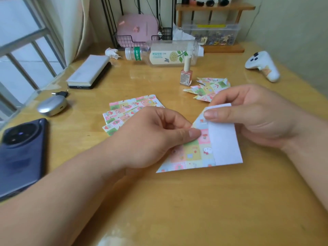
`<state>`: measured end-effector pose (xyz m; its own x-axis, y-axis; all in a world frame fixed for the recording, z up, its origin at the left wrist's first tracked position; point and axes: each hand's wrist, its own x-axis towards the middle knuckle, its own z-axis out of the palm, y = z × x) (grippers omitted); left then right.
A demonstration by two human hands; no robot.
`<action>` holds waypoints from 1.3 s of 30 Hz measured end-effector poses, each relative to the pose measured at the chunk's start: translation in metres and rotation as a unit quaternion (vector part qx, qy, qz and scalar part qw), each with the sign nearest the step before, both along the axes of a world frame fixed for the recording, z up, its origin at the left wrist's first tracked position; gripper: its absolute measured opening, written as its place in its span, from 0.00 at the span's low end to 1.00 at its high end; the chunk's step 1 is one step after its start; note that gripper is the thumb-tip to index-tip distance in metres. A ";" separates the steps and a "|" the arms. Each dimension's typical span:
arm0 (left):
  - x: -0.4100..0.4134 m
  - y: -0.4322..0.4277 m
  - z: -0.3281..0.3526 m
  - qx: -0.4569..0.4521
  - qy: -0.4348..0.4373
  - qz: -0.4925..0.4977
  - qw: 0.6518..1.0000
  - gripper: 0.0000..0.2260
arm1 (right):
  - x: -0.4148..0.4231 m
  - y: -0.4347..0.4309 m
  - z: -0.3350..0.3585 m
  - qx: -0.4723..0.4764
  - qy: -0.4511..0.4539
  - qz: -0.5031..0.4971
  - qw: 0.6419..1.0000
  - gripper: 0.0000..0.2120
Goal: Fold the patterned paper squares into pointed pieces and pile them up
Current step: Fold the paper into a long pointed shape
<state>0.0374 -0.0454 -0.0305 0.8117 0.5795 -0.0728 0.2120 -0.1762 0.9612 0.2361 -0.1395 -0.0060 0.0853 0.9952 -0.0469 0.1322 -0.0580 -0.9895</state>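
A patterned paper square [200,153] lies partly folded on the wooden table [177,201], its white underside turned up on the right. My left hand [156,137] pinches its left folded edge with thumb and forefinger. My right hand [248,118] pinches the top of the white flap between thumb and fingers. Behind my left hand lies a fanned stack of unfolded patterned squares [131,109]. A pile of folded pointed pieces [207,89] sits just beyond my right hand.
A pink nail polish bottle [186,73] stands by the pile, with a plastic bottle [165,53] lying behind it. A white controller [262,65] is at the right. A phone [19,153], an earbud case [52,105] and a notebook [88,71] lie at the left.
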 end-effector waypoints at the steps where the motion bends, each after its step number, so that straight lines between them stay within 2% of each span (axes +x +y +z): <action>1: 0.000 0.001 0.000 -0.027 -0.007 0.015 0.999 0.11 | 0.003 0.001 -0.001 -0.007 0.006 -0.009 1.000 0.04; 5: 0.001 0.002 0.000 -0.076 -0.016 0.022 0.997 0.08 | 0.007 0.006 -0.006 -0.015 0.000 -0.064 0.998 0.03; 11: 0.004 0.000 -0.001 -0.115 -0.050 0.080 0.989 0.05 | 0.001 0.005 -0.009 -0.015 -0.019 -0.017 1.000 0.09; 14: 0.004 0.000 0.000 -0.126 -0.059 0.090 0.986 0.07 | -0.005 0.004 -0.008 -0.003 -0.042 -0.042 0.998 0.10; 18: 0.004 -0.001 0.001 -0.111 -0.070 0.089 0.987 0.06 | -0.010 0.003 -0.003 0.041 -0.059 -0.100 0.992 0.02; 20: 0.004 0.000 0.001 -0.100 -0.068 0.090 0.989 0.07 | -0.010 0.003 -0.004 0.054 -0.074 -0.117 0.989 0.03; 22: 0.004 0.001 0.000 -0.097 -0.066 0.093 0.989 0.08 | -0.012 0.004 -0.004 0.071 -0.104 -0.119 0.985 0.05; 26: 0.004 0.003 -0.002 -0.117 -0.060 0.098 0.986 0.07 | -0.010 0.005 -0.010 0.124 -0.225 -0.119 0.959 0.07; 29: 0.002 0.005 -0.001 -0.115 -0.013 0.091 0.989 0.06 | -0.009 0.007 -0.017 0.149 -0.243 -0.081 0.955 0.03; 31: -0.003 0.009 0.004 -0.047 0.070 0.066 0.994 0.08 | -0.010 0.011 -0.023 0.130 -0.276 -0.055 0.951 0.03; 34: -0.007 0.012 0.012 0.057 0.178 0.026 0.982 0.10 | -0.015 0.014 -0.031 0.082 -0.306 -0.031 0.948 0.04; 36: -0.008 0.012 0.014 0.095 0.208 0.024 0.973 0.10 | -0.021 0.015 -0.032 0.054 -0.298 -0.024 0.953 0.05; 39: -0.008 0.011 0.012 0.054 0.192 0.029 0.980 0.09 | -0.024 0.014 -0.026 0.017 -0.259 -0.032 0.965 0.05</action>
